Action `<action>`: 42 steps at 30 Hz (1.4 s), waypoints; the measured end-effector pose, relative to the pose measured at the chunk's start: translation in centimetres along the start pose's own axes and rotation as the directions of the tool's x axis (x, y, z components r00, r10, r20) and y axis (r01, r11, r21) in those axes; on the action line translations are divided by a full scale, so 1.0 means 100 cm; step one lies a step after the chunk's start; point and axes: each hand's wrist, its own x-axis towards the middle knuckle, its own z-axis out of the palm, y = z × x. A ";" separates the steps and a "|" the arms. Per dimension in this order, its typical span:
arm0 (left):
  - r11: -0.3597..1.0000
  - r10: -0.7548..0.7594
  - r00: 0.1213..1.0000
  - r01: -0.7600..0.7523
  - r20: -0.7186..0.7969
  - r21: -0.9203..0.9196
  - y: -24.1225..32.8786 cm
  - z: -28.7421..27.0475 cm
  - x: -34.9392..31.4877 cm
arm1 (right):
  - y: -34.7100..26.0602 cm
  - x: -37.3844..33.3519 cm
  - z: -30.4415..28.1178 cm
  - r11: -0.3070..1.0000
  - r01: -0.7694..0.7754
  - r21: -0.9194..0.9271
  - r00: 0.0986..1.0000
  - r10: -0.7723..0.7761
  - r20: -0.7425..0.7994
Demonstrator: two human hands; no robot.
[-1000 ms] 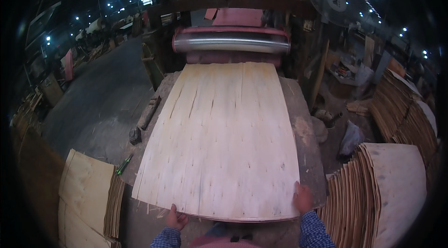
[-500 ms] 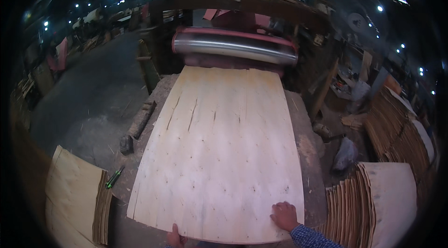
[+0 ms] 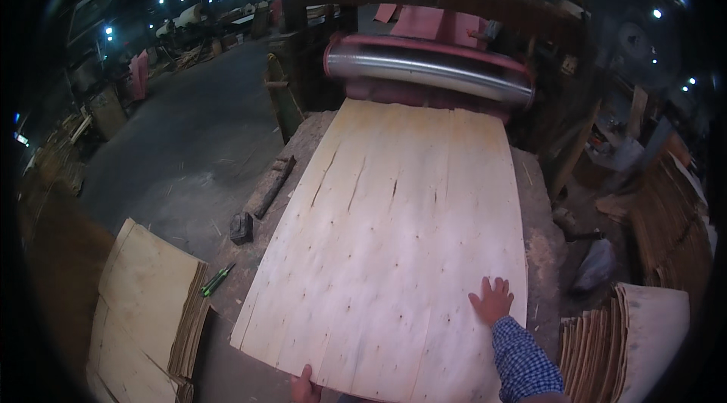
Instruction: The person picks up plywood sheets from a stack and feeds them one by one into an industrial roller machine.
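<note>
A large pale wood veneer sheet (image 3: 379, 251) with dark cracks and small knots lies in front of me, its far edge at a wide metal roller (image 3: 432, 70) with pink-stained edges. My left hand (image 3: 305, 386) grips the sheet's near edge, thumb on top and the other fingers mostly hidden beneath. Farther up on the right side, my right hand (image 3: 494, 301) lies on the sheet with its fingers spread, holding nothing. The right forearm wears a blue checked sleeve.
Stacked veneer sheets stand at the left (image 3: 148, 289) and at the near right (image 3: 655, 335). A green-handled tool (image 3: 218, 280), a dark block (image 3: 241, 228) and a worn bar (image 3: 274, 186) lie left of the sheet. A plastic bag (image 3: 594, 267) sits at the right.
My right hand has slid forward on the sheet, away from me, and its fingers have spread. My left hand stays at the near edge. The whole view has shifted, moving the scene rightward.
</note>
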 end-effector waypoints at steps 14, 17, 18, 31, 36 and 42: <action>0.530 -0.411 0.912 0.238 -0.001 -0.814 0.059 -0.081 -0.064 | 0.055 -0.120 -0.002 0.768 0.213 0.604 0.977 -0.181 -0.115; 0.491 -0.352 0.929 0.286 0.112 -0.823 0.170 -0.023 -0.038 | 0.051 -0.142 0.007 0.516 -0.017 0.857 1.000 -0.011 0.026; 0.507 -0.316 0.936 0.304 0.155 -0.807 0.206 0.002 -0.029 | 0.048 -0.146 0.005 0.497 0.001 0.868 0.999 -0.033 0.018; 0.157 0.299 0.723 0.607 0.623 -0.779 0.317 0.076 -0.041 | -0.029 -0.224 -0.137 -0.330 -0.270 0.905 0.924 -0.353 0.147; -0.030 0.385 0.691 0.671 0.611 -0.740 0.308 0.026 -0.066 | -0.078 -0.259 -0.147 -0.526 -0.453 0.720 0.835 -0.533 0.136; -0.027 0.439 0.689 0.652 0.577 -0.758 0.302 -0.003 -0.078 | -0.113 -0.283 -0.146 -0.586 -0.568 0.578 0.756 -0.649 0.084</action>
